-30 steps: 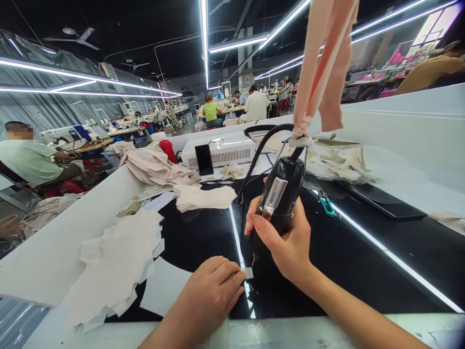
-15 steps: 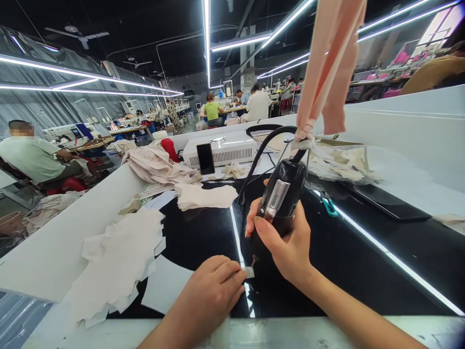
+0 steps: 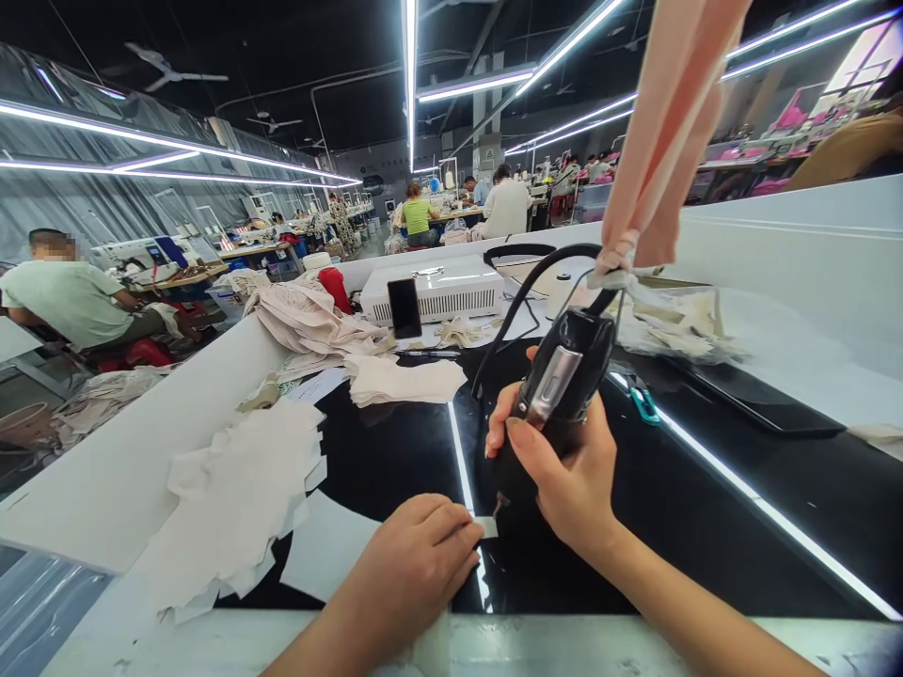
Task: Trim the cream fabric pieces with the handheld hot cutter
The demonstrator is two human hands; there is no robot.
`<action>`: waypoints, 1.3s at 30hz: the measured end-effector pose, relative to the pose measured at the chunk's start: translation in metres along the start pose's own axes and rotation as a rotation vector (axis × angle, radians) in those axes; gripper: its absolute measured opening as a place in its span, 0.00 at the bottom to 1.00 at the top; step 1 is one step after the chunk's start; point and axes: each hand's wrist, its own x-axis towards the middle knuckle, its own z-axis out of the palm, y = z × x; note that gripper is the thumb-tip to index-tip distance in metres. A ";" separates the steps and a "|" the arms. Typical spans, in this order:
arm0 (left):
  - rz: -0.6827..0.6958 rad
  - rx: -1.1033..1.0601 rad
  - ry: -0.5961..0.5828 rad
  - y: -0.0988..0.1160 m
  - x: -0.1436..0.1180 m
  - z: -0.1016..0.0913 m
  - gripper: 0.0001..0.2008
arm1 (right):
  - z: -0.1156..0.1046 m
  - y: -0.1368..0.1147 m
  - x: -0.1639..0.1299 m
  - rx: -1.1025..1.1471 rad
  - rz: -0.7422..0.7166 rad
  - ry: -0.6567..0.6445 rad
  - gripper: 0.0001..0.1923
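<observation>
My right hand (image 3: 564, 451) is closed around a black corded handheld tool (image 3: 557, 376) with a silver panel on its side. The tool leans to the right at the top, where pink fabric strips (image 3: 659, 150) are tied to it from above. Its narrow metal tip (image 3: 500, 503) points down at the black glossy tabletop (image 3: 705, 527). Close by on the left, my left hand (image 3: 423, 564) lies low with its fingers together, pressing on a small white strip (image 3: 486, 527). The strip's end sticks out beside the tool's tip. Most of the strip is hidden under the fingers.
Stacked pale fabric pieces (image 3: 240, 498) lie left, with another pale piece (image 3: 409, 380) behind. A phone (image 3: 404, 308) leans against a vented white box (image 3: 458, 282). Teal snips (image 3: 642, 402) and a dark tray (image 3: 768, 400) lie right. A seated person (image 3: 77, 291) is beyond the left wall.
My right hand and the tool have shifted slightly right, the tip a little farther from my left fingers. My left hand stays on the strip. The whole view has shifted slightly.
</observation>
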 end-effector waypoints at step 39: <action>-0.052 -0.072 -0.036 0.008 -0.018 -0.016 0.11 | -0.007 -0.015 -0.016 -0.012 0.021 0.008 0.14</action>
